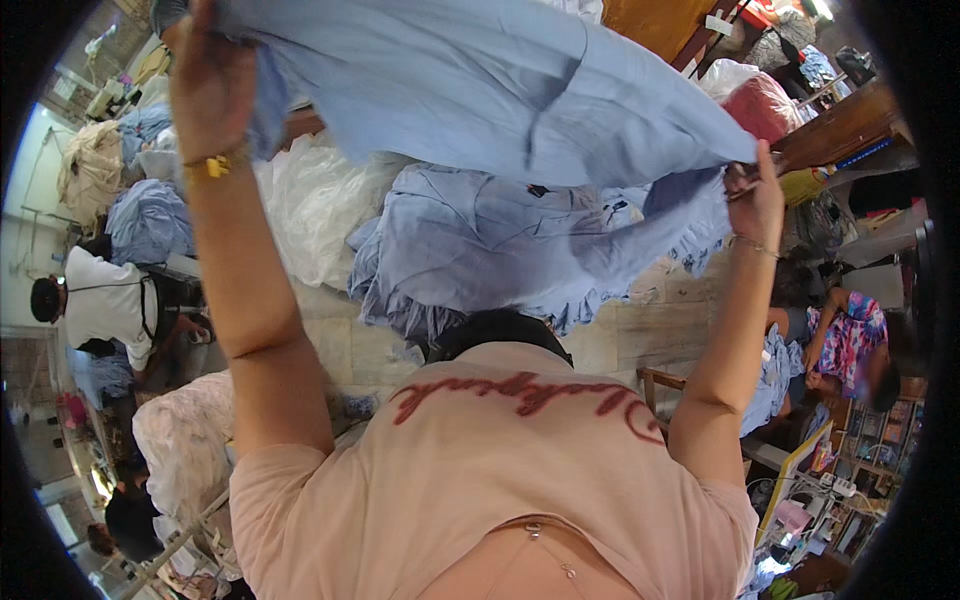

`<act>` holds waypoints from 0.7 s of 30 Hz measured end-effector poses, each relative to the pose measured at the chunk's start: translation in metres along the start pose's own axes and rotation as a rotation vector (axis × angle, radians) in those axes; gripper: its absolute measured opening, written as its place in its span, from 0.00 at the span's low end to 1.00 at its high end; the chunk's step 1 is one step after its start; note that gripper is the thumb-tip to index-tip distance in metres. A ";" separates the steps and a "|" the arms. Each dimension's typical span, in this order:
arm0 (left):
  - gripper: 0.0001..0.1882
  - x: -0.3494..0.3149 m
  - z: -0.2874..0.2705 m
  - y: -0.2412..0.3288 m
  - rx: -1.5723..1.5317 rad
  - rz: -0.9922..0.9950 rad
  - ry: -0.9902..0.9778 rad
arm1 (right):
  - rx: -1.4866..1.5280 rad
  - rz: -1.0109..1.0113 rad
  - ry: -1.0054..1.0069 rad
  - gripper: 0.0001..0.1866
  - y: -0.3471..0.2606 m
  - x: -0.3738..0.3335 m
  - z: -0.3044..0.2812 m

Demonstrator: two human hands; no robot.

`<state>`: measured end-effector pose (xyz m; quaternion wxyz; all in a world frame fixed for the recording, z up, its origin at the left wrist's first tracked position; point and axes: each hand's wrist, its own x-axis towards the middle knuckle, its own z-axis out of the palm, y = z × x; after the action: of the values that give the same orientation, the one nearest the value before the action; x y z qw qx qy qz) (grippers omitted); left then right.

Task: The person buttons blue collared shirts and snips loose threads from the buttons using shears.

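A light-blue piece of cloth [450,75] is stretched out in the air between my raised arms. My left hand [212,85], blurred and partly cut off by the upper edge, is at the cloth's left end and appears to grip it. At the lower right corner, the fingers of my right hand [757,195] are closed on the cloth's edge. Below and behind it lies a heaped pile of crumpled light-blue fabric [440,225], partly covered by the raised cloth. Whether the cloth is a finished garment cannot be made out.
A clear plastic bag [315,215] sits left of the pile, above a tiled floor [655,335]. More blue fabric [150,220] is heaped farther left. A person in white [105,300] works at the left; another in a colourful top [855,335] sits at the right. White sacks [185,430] stand lower left.
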<state>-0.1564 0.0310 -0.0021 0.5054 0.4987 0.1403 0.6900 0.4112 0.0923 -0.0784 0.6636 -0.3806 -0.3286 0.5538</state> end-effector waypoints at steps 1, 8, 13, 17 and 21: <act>0.16 0.008 -0.007 0.019 0.109 0.067 -0.078 | 0.005 0.064 -0.030 0.11 0.007 -0.003 0.005; 0.17 -0.005 0.060 0.027 0.688 0.053 0.444 | 0.116 -0.326 0.187 0.06 0.020 -0.012 0.011; 0.20 -0.108 -0.019 -0.014 0.542 -0.335 0.825 | -0.817 0.255 -0.146 0.10 0.129 -0.076 -0.018; 0.23 -0.237 -0.096 -0.053 0.439 -0.704 0.893 | -0.762 0.350 -0.069 0.07 0.234 -0.116 -0.081; 0.21 -0.296 -0.113 -0.060 0.778 -1.043 0.877 | -0.616 0.458 0.093 0.07 0.257 -0.140 -0.095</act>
<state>-0.2195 -0.1550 -0.2578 0.4516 0.1917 0.7750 0.3985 0.3440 -0.0344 -0.3508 0.3917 -0.6502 -0.3557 0.5453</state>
